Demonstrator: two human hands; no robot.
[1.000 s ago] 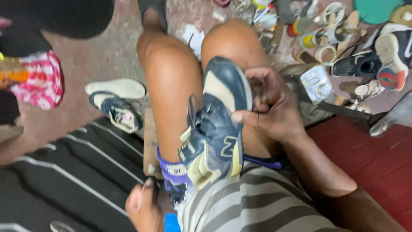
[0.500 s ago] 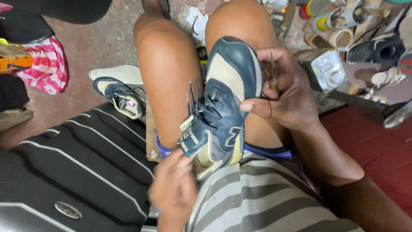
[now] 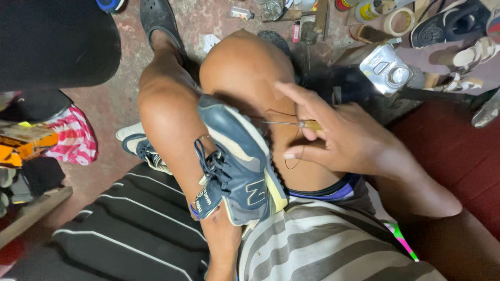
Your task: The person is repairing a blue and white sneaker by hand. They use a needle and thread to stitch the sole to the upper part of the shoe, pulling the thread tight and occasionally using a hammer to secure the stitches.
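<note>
Navy sneaker (image 3: 237, 161): centre frame, wedged between bare knees, toe up. Right hand (image 3: 338, 140): pinching a wooden-handled awl (image 3: 291, 124) trailing dark thread. Left hand (image 3: 221, 237): under the heel, apparently gripping; mostly hidden. Metal can (image 3: 386, 67): floor, upper right

Stained concrete floor (image 3: 112, 106) carries a silver metal can (image 3: 386, 67), tape roll (image 3: 398, 21), navy-white sneaker (image 3: 139, 148), scattered shoes.

Shoe (image 3: 237, 161) between knees; awl (image 3: 291, 124) right; can (image 3: 386, 67) beyond.
</note>
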